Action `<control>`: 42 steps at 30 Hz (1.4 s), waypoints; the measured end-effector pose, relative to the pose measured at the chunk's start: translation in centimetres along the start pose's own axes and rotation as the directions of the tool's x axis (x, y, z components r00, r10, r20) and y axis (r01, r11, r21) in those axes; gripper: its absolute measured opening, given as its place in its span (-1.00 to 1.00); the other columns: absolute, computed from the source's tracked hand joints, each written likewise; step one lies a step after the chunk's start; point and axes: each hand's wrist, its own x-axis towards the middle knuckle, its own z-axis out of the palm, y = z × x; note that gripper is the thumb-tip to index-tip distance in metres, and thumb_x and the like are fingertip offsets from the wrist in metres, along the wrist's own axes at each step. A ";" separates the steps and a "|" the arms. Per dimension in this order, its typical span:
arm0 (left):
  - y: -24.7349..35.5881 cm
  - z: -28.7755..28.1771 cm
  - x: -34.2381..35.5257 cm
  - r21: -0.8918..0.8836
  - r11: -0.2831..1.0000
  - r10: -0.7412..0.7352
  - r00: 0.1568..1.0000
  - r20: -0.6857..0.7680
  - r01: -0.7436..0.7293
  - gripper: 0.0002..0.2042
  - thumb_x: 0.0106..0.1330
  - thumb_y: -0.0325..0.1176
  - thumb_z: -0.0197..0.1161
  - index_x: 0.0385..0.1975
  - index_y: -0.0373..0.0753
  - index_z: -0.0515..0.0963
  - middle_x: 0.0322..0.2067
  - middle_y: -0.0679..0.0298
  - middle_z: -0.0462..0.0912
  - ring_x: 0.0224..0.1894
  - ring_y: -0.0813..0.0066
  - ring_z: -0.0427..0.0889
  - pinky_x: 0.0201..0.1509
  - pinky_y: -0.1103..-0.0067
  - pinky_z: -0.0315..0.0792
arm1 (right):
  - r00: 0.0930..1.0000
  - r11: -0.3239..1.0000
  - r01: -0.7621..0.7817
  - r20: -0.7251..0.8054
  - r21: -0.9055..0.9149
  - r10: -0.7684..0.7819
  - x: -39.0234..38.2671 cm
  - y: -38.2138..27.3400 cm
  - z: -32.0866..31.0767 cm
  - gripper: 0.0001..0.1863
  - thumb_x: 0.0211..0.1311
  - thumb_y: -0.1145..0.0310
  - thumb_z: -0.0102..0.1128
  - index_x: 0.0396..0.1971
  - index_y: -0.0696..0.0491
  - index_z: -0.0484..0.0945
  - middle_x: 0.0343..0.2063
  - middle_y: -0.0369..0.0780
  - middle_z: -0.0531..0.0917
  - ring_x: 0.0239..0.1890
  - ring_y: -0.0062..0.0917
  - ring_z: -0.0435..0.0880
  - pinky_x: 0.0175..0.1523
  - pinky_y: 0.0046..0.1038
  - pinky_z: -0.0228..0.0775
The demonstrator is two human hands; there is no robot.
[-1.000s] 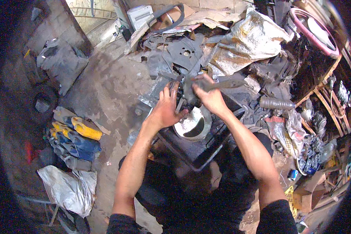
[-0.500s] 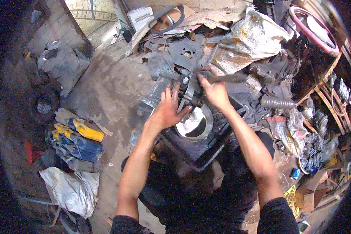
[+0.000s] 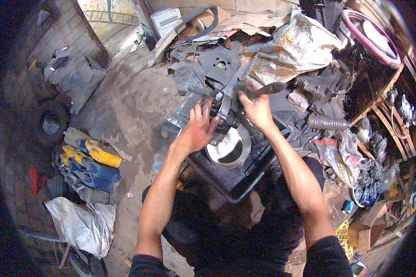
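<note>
My left hand (image 3: 198,127) grips a dark, greasy metal part (image 3: 224,109) with a grey curved band, its fingers over the part's left side. In my right hand (image 3: 258,111) is a dirty brush (image 3: 273,88); its broad dark handle points right, and its head lies close to the far end of the part. Both hands are above a black tray (image 3: 233,187) in front of my knees. A round, shiny metal bowl (image 3: 229,147) sits in the tray just below the part, with dark liquid or shadow on one side. My fingers partly cover the part.
Yellow and blue plastic containers (image 3: 94,164) and a white sack (image 3: 85,226) lie at the left. Beyond the tray are dark flat scraps (image 3: 217,64) and a stained sack (image 3: 293,51). Clear bottles (image 3: 328,122), metal parts and a cardboard box (image 3: 367,226) crowd the right.
The brush handle, blurred before, now shows sharply, tilted slightly up to the right. My left thumb has drawn in from the bowl toward the part.
</note>
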 end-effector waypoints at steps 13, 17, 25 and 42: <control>0.1 -2.5 -0.6 -0.074 0.992 -0.084 0.969 0.232 0.104 -0.16 0.37 -0.23 0.18 0.49 -0.18 -0.24 0.45 -0.26 -0.25 0.49 -0.27 -0.17 0.52 0.14 -0.05 | 1.000 1.000 -0.008 -0.027 -0.004 0.008 -1.2 -2.6 1.3 -0.58 0.26 0.19 0.27 0.00 0.16 0.54 -0.22 -0.16 0.72 -0.12 -0.43 0.68 0.05 -0.32 0.47; -0.8 -2.0 -0.9 -0.072 0.995 -0.053 0.975 0.217 0.070 -0.03 0.21 -0.23 0.32 0.49 -0.24 -0.24 0.43 -0.30 -0.21 0.46 -0.31 -0.11 0.51 0.14 -0.01 | 0.959 0.975 -0.220 0.188 0.030 0.211 -0.9 -0.9 1.0 -0.59 0.26 0.23 0.28 0.00 0.17 0.55 -0.18 -0.14 0.71 -0.10 -0.40 0.66 0.02 -0.36 0.47; -1.4 -2.3 -1.4 -0.025 0.999 0.042 0.980 0.193 -0.038 0.13 0.08 -0.11 0.48 0.48 -0.28 -0.25 0.44 -0.31 -0.25 0.50 -0.25 -0.19 0.53 0.15 -0.04 | 0.970 0.997 0.040 0.243 -0.063 -0.023 -3.5 -6.1 1.4 -0.62 0.28 0.25 0.25 0.03 0.09 0.52 -0.16 -0.03 0.69 -0.07 -0.26 0.70 0.02 -0.27 0.50; -0.5 -1.9 -0.7 0.001 0.999 -0.043 0.978 0.204 0.044 0.26 -0.12 -0.17 0.62 0.48 -0.22 -0.26 0.41 -0.30 -0.18 0.42 -0.35 -0.03 0.49 0.13 0.07 | 0.931 0.931 0.308 0.262 -0.198 -0.253 -5.0 -3.4 2.1 -0.70 0.23 0.37 0.27 -0.06 0.09 0.50 -0.28 -0.03 0.67 -0.35 -0.23 0.74 -0.23 -0.30 0.54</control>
